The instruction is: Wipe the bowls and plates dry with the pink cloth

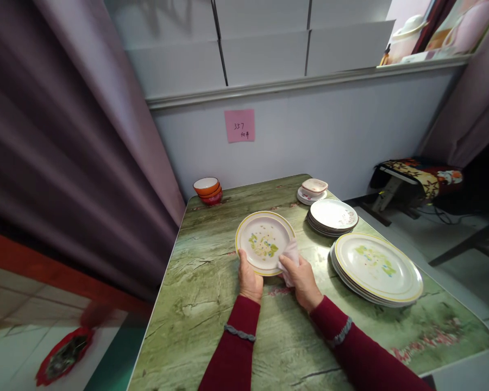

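A round plate [264,239] with a yellow rim and a green flower pattern is tilted up off the green table [212,304]. My left hand [249,279] grips its near left edge, fingers closed on the rim. My right hand [301,278] is closed on a small pale cloth [290,255] and presses it against the plate's lower right part. Both sleeves are dark red.
A stack of large yellow-rimmed plates [377,267] lies to the right. Behind it sits a stack of smaller plates [332,216], then saucers with a small dish [313,190]. Orange and red bowls [207,190] stand at the far left corner. A pink note [239,125] hangs on the wall.
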`<state>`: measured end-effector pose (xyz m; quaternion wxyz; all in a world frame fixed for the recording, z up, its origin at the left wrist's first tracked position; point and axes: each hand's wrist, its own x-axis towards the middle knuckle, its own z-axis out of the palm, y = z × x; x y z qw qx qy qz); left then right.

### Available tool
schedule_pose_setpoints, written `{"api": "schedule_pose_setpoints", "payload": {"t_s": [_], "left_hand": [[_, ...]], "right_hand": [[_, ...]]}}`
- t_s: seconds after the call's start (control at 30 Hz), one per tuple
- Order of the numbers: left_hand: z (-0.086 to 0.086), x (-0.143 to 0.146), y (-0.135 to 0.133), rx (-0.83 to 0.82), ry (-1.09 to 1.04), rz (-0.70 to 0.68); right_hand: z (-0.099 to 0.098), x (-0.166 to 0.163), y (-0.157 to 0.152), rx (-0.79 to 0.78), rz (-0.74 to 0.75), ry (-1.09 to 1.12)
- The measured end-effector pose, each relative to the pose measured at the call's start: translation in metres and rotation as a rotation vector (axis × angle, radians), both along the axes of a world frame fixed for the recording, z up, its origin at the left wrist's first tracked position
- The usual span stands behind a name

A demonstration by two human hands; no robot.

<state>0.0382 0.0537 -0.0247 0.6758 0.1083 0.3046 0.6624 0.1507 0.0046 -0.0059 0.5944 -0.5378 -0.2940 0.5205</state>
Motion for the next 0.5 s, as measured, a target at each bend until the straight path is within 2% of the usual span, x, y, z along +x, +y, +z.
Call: {"api": "schedule_pose_setpoints", "payload": {"t_s": [0.1,0.2,0.37,0.5], "left_hand": [[0.002,0.001,-0.001,0.009,-0.010,-0.023],[0.008,0.004,-0.005,0.017,-0.059,-0.104],[0.014,0.005,-0.012,0.061,-0.062,-0.245],[0.009,-0.002,-0.012,0.068,0.032,-0.315]], "right_hand": [[0.005,0.008,0.000,-0.036,0.128,0.203],[0.013,0.021,0.002,-0.054,0.176,0.203],[0.014,0.032,0.002,0.042,-0.008,-0.006],[0.017,0.046,0.000,0.218,-0.149,-0.426]]}}
